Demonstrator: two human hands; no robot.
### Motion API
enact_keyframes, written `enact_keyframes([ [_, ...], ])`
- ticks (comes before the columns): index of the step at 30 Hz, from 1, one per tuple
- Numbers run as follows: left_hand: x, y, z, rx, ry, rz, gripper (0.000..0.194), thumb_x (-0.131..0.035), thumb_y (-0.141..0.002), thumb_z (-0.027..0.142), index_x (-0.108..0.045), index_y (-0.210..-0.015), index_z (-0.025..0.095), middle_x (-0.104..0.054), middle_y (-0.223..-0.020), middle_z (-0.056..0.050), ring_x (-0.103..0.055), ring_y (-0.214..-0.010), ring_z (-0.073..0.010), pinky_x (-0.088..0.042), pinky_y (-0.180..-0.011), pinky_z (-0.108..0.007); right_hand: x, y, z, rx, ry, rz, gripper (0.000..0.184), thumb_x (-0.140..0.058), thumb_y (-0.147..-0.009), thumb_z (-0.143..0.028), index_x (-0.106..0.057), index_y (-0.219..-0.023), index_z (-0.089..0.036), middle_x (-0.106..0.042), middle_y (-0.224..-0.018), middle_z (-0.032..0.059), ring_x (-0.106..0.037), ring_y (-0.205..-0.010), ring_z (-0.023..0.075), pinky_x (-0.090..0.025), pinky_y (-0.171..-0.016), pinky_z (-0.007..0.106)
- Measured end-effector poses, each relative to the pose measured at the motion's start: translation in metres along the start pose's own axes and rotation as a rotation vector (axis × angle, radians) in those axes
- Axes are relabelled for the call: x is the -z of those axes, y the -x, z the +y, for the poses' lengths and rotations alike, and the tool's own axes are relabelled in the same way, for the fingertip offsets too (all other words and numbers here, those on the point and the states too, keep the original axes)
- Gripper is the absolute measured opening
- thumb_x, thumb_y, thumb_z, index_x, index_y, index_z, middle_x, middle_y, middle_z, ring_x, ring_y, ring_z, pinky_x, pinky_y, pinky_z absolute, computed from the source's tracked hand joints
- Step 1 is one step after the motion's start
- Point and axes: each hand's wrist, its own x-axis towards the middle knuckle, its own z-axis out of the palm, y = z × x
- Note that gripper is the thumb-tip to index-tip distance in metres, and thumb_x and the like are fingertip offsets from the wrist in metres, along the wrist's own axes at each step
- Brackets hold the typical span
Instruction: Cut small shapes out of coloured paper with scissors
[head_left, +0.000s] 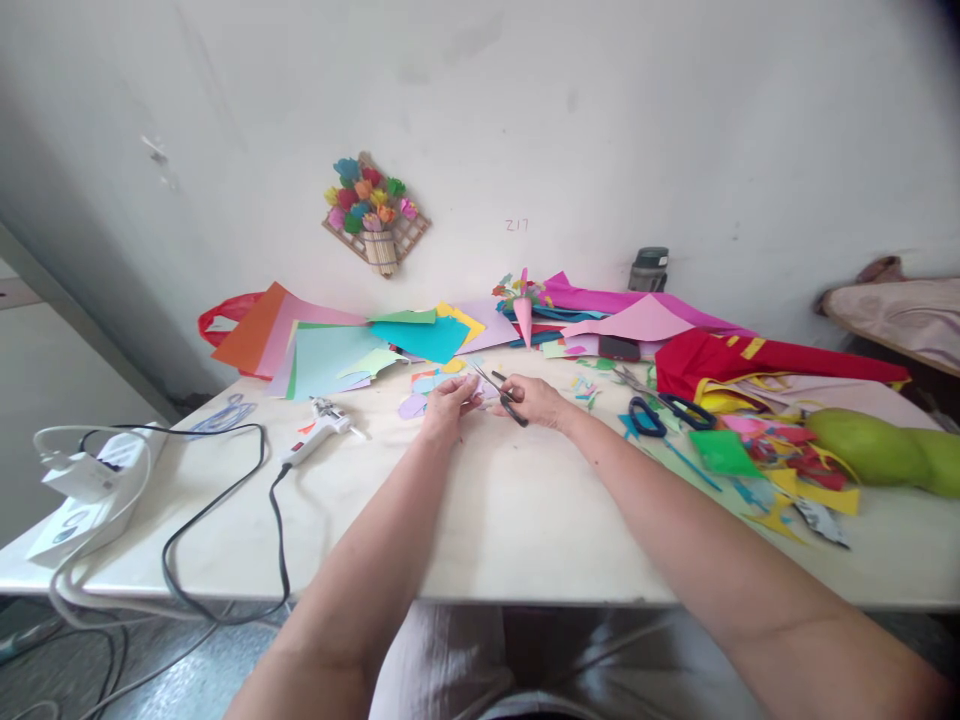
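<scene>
Over the middle of the table (525, 540), my right hand (534, 400) grips a small pair of scissors (511, 408) with dark handles. Their blades point up and left, toward my left hand (450, 405). That hand is closed in a pinch on a small piece of lilac paper (474, 388), partly covered by the fingers. Cut paper pieces (412, 405) in lilac, orange and blue lie just beyond and to the left of my left hand. Larger scissors with dark blue handles (646, 418) rest on the table, right of my right hand.
A white glue gun (319, 435) lies left, its black cord (264, 450) looping over the front edge near a power strip (97, 500). Colored paper sheets (330, 350) and a pink paper cone with flowers (524, 318) line the back. Scraps (795, 470) and a green bulging object (862, 450) lie right.
</scene>
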Motion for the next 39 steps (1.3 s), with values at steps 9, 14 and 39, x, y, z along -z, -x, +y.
enact_keyframes([
  [9, 0.001, 0.0, -0.001, 0.003, 0.064, -0.031, 0.034, -0.081, -0.049, 0.037, -0.062, -0.065, 0.014, -0.059, -0.065, 0.0, -0.058, -0.063, -0.0112, -0.052, -0.075, -0.033, 0.004, 0.004, -0.005, 0.046, 0.29, 0.047, 0.031, -0.064, -0.068, -0.044, -0.06, -0.093, -0.026, -0.067, -0.076, -0.0008, -0.059, -0.071, 0.0174, -0.034, -0.06, 0.025],
  [14, -0.002, 0.0, 0.0, 0.054, 0.091, -0.02, 0.032, -0.08, -0.05, 0.033, -0.061, -0.066, 0.014, -0.059, -0.061, 0.0, -0.06, -0.063, -0.0125, -0.052, -0.069, -0.03, 0.002, 0.003, -0.005, 0.058, 0.326, 0.068, 0.034, -0.062, -0.069, -0.047, -0.059, -0.096, -0.026, -0.067, -0.076, -0.0004, -0.06, -0.073, 0.019, -0.033, -0.059, 0.025],
  [39, -0.003, -0.003, -0.001, 0.124, 0.239, 0.026, 0.015, -0.073, -0.064, 0.016, -0.059, -0.066, 0.012, -0.062, -0.065, -0.001, -0.06, -0.061, -0.0107, -0.052, -0.074, -0.03, -0.005, 0.005, -0.009, 0.064, 0.282, 0.126, 0.032, -0.058, -0.071, -0.047, -0.061, -0.094, -0.025, -0.069, -0.076, -0.0011, -0.061, -0.07, 0.0172, -0.033, -0.057, 0.024],
])
